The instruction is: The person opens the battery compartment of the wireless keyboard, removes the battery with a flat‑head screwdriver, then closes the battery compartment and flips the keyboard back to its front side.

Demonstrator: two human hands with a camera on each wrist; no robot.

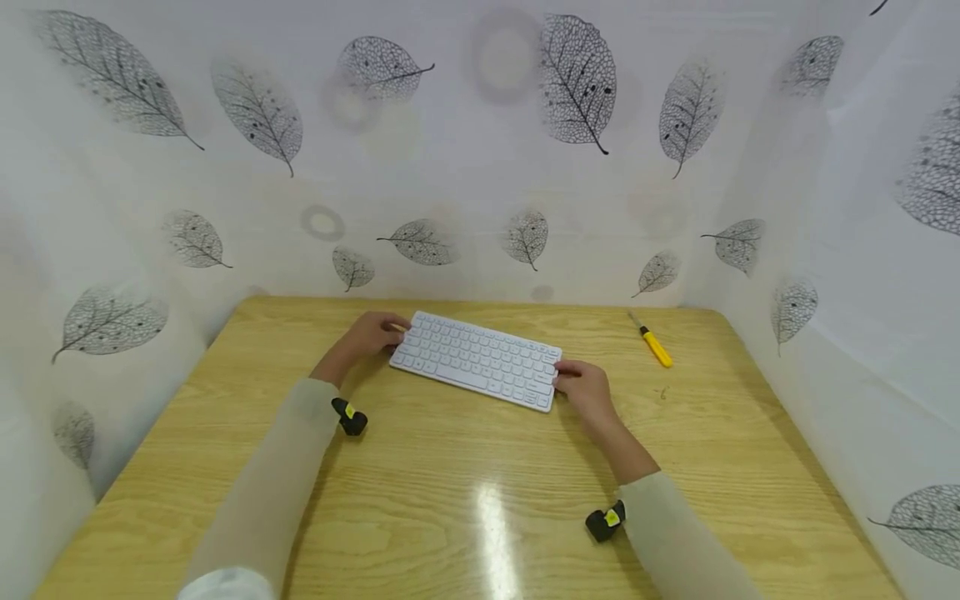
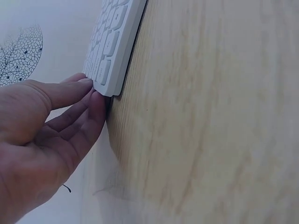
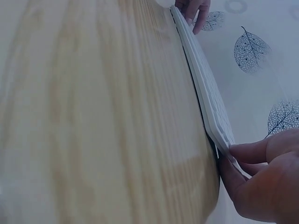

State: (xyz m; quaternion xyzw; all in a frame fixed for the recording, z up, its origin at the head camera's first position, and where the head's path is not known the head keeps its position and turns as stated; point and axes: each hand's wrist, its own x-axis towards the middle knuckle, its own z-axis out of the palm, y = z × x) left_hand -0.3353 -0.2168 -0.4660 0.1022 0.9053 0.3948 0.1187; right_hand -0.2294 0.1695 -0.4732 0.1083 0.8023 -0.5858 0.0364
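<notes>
A white keyboard (image 1: 480,360) lies slanted across the far middle of the wooden table, its right end nearer to me. My left hand (image 1: 375,333) grips its left end; in the left wrist view the thumb lies at the edge beside the keys and the fingers curl beneath the corner of the keyboard (image 2: 112,51). At the other end, my right hand (image 1: 587,388) pinches the right edge. The right wrist view shows that thumb on top and the fingers (image 3: 231,179) under the keyboard (image 3: 205,84), close over the tabletop.
A screwdriver (image 1: 655,343) with a yellow and black handle lies at the back right of the wooden table (image 1: 420,483). White cloth with leaf prints (image 1: 450,183) hangs behind the table and along both sides. Each sleeve carries a small black camera (image 1: 351,417) at the wrist.
</notes>
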